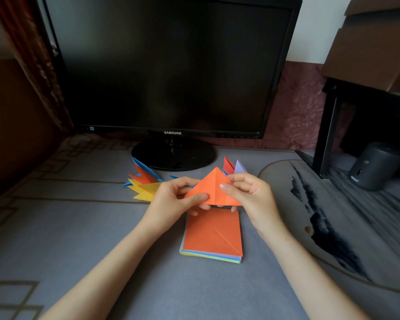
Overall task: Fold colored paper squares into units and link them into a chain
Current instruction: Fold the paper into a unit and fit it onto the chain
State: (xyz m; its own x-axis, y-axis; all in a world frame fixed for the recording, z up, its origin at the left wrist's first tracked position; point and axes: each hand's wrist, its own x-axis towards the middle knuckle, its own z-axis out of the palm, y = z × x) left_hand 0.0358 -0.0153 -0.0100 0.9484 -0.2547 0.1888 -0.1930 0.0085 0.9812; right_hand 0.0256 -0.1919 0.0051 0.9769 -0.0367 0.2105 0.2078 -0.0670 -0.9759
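Forearms: left forearm (106,262) and right forearm (310,273), both bare, come in from the near edge of the tabletop (67,227) and converge toward its middle.
Left hand (173,199): pinches the lower left corner of the orange triangle (214,188), with the thumb flat on the front face and the fingers curled behind.
Right hand (252,195): pinches the right half of the same piece. The thumb is on the front beside the centre crease, the fingers are behind, and one fingertip is at the upper right edge.
Orange triangle: folded paper held clear of the tabletop, point away from the person, with a vertical crease down the middle.
Paper stack (214,236): square sheets lying flat on the tabletop, directly below the held piece. The top sheet is orange with a diagonal crease (blue, green and yellow edges show beneath).
Linked units (143,183): blue, red-orange and yellow folded points fanned together, on the tabletop left of the left hand.
Loose units: a red unit (228,166) and a lilac unit (240,168) stand side by side just behind the right hand; whether they touch cannot be told.
Monitor (171,65): dark screen, its round base toward the far edge behind the units.
Speaker (374,167): grey cylinder at the far right corner.
Black frame (328,125): beside the speaker, with a cardboard box (374,47) on top.
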